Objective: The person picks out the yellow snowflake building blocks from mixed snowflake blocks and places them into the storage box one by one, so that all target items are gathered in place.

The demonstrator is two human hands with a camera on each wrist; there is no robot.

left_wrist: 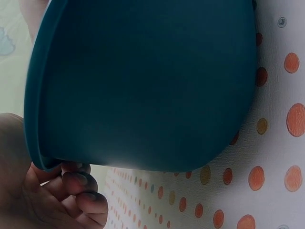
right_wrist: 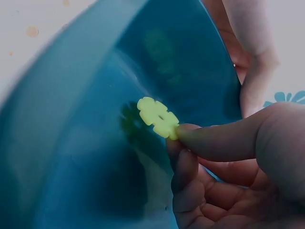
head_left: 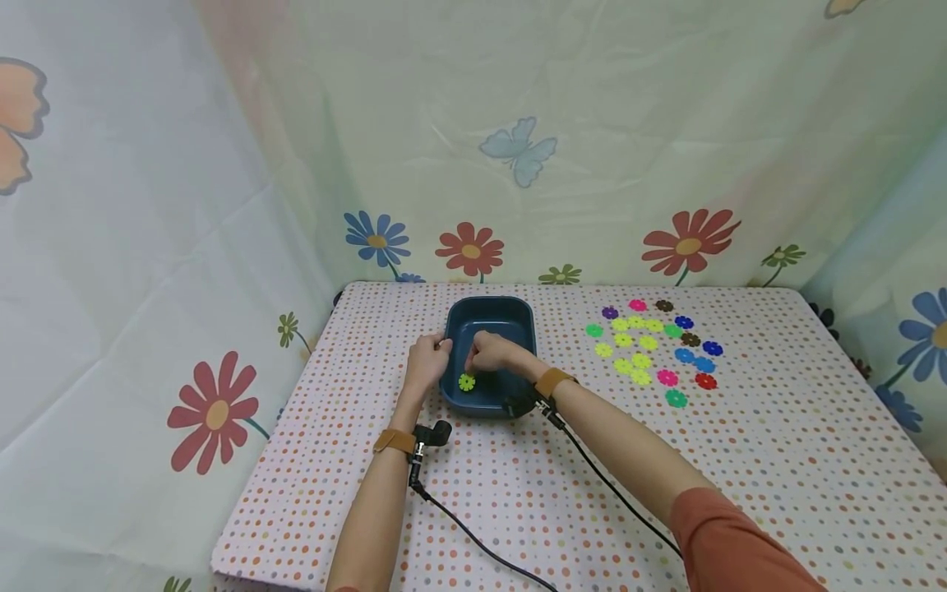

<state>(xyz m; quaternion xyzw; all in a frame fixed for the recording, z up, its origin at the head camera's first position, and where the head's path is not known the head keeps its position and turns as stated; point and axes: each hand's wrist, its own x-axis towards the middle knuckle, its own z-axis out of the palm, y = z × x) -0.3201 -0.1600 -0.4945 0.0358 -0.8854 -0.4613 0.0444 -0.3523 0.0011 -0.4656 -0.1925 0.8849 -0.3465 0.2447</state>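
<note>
A dark blue, rounded rectangular plastic basin (head_left: 488,404) stands on the table. My left hand (head_left: 429,360) holds its left rim; in the left wrist view, curled fingers (left_wrist: 78,183) sit under the lip of the basin (left_wrist: 143,86). Inside the basin is my right hand (head_left: 494,352), pinching a yellow-green, flower-shaped plastic disc (right_wrist: 158,117) at one edge between thumb and forefinger. The disc is tilted over the basin floor, and its shadow falls just beside it. From above, the same disc (head_left: 466,382) shows near the basin's left side.
Right of the basin, several more flower-shaped discs (head_left: 623,339) in yellow, green, blue, pink, red, brown and purple lie spread on the dotted tablecloth (head_left: 769,460). Black cables (head_left: 473,538) run from both wrist cameras over the table. A printed curtain (head_left: 592,197) hangs behind.
</note>
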